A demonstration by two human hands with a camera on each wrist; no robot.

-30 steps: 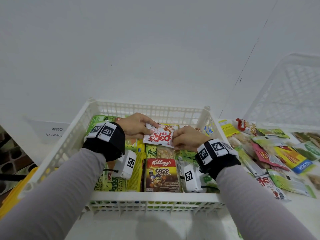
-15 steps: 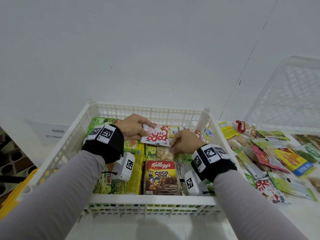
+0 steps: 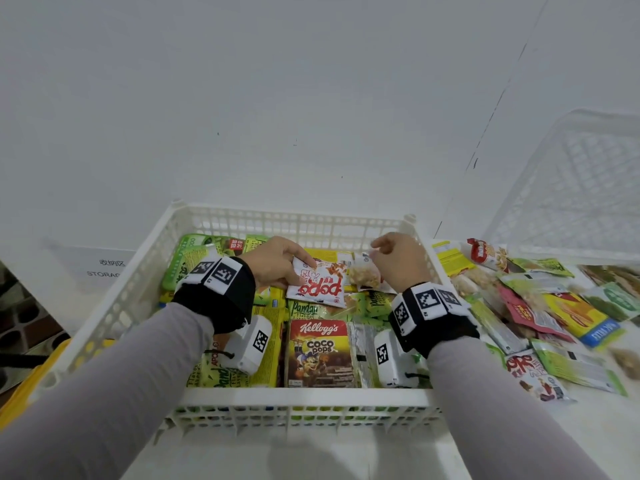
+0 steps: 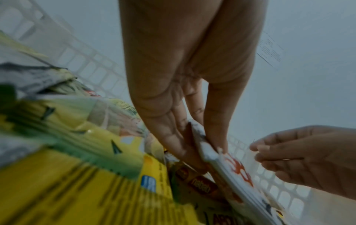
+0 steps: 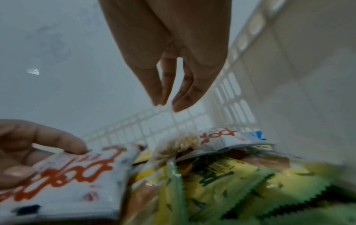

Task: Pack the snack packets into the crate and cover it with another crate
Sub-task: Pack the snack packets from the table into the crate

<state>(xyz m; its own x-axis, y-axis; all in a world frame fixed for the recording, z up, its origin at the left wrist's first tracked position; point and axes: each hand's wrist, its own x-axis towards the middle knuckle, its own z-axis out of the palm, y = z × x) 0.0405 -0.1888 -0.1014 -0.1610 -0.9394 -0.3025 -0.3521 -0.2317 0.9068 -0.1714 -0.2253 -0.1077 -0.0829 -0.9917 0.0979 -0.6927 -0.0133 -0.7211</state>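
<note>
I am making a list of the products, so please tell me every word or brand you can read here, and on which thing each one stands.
"Kellogg's COCO POPS": brown and yellow box in the crate.
"popo", upside down: white packet held by the left hand.
"Pandan": green packet behind the box.
"STORAG", cut off, under Chinese characters: white sign at left.
Fine print on the loose packets is too small or blurred to read.

Head view is evenly lit, soft and bright, with only a faint shadow cast on the table (image 3: 311, 459) below the crate (image 3: 298, 398). Straight lines get bent near the edges. Both wrist views are dim, and packets near the fingers (image 4: 173, 137) are smeared by blur.
</note>
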